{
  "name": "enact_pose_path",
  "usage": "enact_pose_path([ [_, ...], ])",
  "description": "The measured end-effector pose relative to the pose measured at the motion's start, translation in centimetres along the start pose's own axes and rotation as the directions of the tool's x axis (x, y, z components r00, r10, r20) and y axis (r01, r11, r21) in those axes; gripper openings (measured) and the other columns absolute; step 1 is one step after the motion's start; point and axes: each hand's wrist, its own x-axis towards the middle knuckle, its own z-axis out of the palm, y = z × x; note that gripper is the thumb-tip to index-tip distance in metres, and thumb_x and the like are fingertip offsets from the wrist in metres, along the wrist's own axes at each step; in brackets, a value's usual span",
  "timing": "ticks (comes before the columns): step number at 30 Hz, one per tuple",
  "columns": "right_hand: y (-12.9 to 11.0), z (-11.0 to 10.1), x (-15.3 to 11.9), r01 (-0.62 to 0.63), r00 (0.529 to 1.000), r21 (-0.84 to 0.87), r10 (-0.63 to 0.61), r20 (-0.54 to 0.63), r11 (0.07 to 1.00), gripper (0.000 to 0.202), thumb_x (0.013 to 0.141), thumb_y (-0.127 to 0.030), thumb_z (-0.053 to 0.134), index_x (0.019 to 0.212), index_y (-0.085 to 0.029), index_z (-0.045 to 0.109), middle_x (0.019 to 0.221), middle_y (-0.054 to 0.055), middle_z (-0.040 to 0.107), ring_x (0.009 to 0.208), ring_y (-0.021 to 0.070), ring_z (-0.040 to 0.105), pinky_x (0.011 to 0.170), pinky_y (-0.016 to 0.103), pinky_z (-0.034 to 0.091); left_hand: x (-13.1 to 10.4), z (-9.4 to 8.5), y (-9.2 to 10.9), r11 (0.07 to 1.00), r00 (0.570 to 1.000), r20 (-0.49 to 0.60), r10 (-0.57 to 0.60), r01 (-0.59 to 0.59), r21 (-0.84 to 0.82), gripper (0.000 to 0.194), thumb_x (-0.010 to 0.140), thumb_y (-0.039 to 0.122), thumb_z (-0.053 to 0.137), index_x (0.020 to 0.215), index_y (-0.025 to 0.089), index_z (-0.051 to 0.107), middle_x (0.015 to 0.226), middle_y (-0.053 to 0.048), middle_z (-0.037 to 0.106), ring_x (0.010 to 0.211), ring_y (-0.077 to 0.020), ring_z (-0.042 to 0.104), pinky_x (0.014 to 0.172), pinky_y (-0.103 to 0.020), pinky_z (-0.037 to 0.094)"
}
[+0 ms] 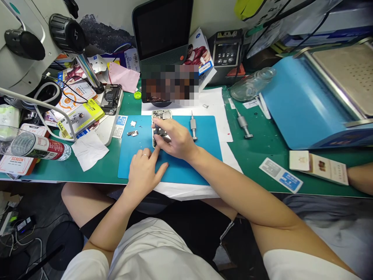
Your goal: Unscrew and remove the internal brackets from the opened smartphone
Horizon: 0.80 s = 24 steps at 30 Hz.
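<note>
An opened phone with bare inner parts lies on the blue mat. Over its middle is my right hand, its thumb and fingers closed round a small dark screwdriver that stands roughly upright; its tip is hidden. My left hand rests on the mat at the phone's lower edge, fingers apart and holding nothing. Small metal parts lie left of the phone. A grey screwdriver is on the mat to the right, and another lies on the green table further right.
Left are a plastic bottle, a yellow battery box and a microscope stand. A tablet stands behind. On the right are a glass jar, a blue machine, a carton and another person's arm.
</note>
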Motion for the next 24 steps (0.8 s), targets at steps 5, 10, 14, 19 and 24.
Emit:
enact_pose_path([
  [5,0.04,0.07,0.02,0.006,1.000,0.030,-0.005,-0.024,1.000,0.064,0.096,-0.019,0.059,0.156,-0.028,0.036,0.110,0.006,0.075,0.093,0.0221,0.071,0.080,0.038,0.063,0.04,-0.03,0.03,1.000,1.000,0.005,0.003,-0.003,0.012,0.056,0.103,0.053,0.051,0.145,0.016,0.055,0.099,-0.010,0.060,0.093,-0.0272,0.056,0.075,-0.037,0.043],
  [10,0.08,0.17,-0.02,-0.011,0.999,0.040,0.013,-0.040,0.999,0.062,0.097,-0.018,0.058,0.154,-0.030,0.036,0.110,0.005,0.074,0.095,0.0210,0.072,0.082,0.037,0.064,0.08,-0.03,0.00,1.000,1.000,-0.002,0.004,-0.004,0.004,0.057,0.103,0.053,0.052,0.146,0.016,0.055,0.099,-0.010,0.060,0.092,-0.0274,0.057,0.075,-0.037,0.043],
  [14,-0.02,0.15,-0.07,-0.016,1.000,0.041,0.017,-0.020,0.999,0.062,0.096,-0.015,0.055,0.154,-0.028,0.036,0.110,0.006,0.073,0.095,0.0214,0.073,0.081,0.039,0.065,0.07,-0.02,0.01,1.000,1.000,-0.003,0.001,-0.001,-0.003,0.055,0.102,0.052,0.054,0.145,0.017,0.056,0.098,-0.009,0.060,0.092,-0.0277,0.057,0.075,-0.037,0.043],
  [19,-0.15,0.21,0.00,-0.026,0.998,0.061,0.029,-0.059,0.998,0.058,0.097,-0.020,0.062,0.150,-0.029,0.039,0.104,0.005,0.074,0.090,0.0201,0.073,0.078,0.036,0.065,0.07,-0.06,0.01,1.000,1.000,0.001,-0.001,0.001,0.001,0.057,0.103,0.052,0.052,0.147,0.015,0.053,0.100,-0.010,0.061,0.094,-0.0276,0.057,0.077,-0.037,0.044],
  [24,-0.25,0.21,0.03,-0.046,0.998,0.074,0.048,-0.039,0.996,0.056,0.098,-0.016,0.054,0.151,-0.028,0.038,0.110,0.006,0.074,0.094,0.0203,0.075,0.082,0.037,0.065,0.08,-0.03,-0.02,1.000,1.000,-0.007,0.001,-0.001,-0.007,0.054,0.102,0.051,0.055,0.144,0.017,0.056,0.097,-0.009,0.059,0.092,-0.0272,0.056,0.076,-0.038,0.044],
])
